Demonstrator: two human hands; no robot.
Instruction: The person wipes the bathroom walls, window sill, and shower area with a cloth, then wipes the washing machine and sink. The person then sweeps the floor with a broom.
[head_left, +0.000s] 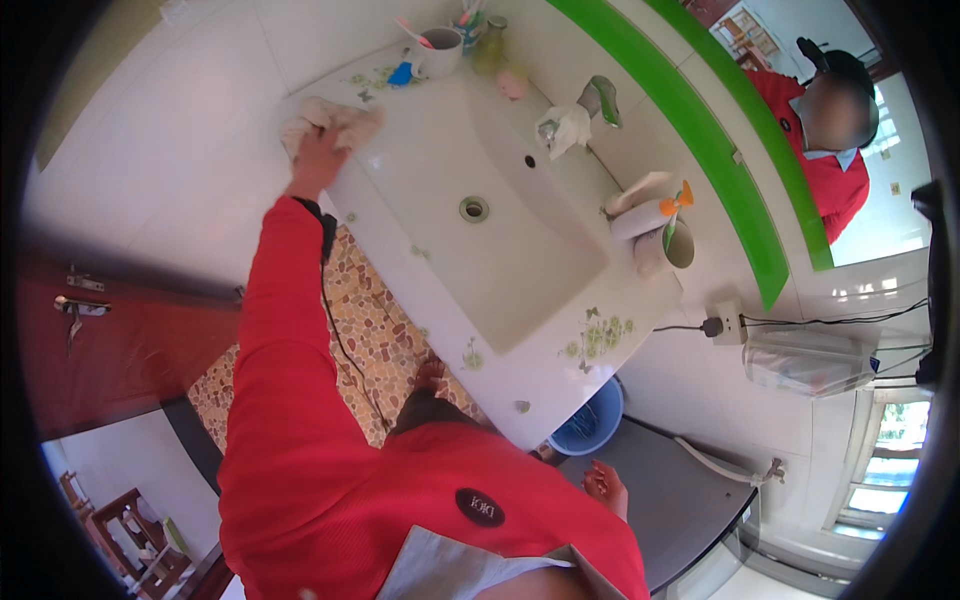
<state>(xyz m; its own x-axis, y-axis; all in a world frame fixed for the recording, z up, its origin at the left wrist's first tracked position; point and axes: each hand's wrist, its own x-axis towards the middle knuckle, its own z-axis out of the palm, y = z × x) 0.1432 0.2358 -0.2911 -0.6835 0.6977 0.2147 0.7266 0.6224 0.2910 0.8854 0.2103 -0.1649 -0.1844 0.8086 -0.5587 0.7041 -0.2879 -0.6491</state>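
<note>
My left hand (322, 156) reaches to the far left corner of a white ceramic washbasin (420, 195). Under its fingers is a crumpled pale pink cloth (300, 124), pressed on the rim and blurred at its right end. Just beyond the cloth stand a white mug (439, 54) with a pink toothbrush and a small blue object (400, 74). My right hand (606, 486) is down by my side, over a grey appliance top (660, 487). Its fingers are loosely curled and nothing shows in them.
A faucet (600, 101) wrapped with white cloth, a spray bottle (637, 219) and a cup (664, 247) line the basin's wall side. A blue bucket (589, 420) stands below the front right corner. A plug sits in a wall socket (727, 324). A dark red door (142, 337) is at left.
</note>
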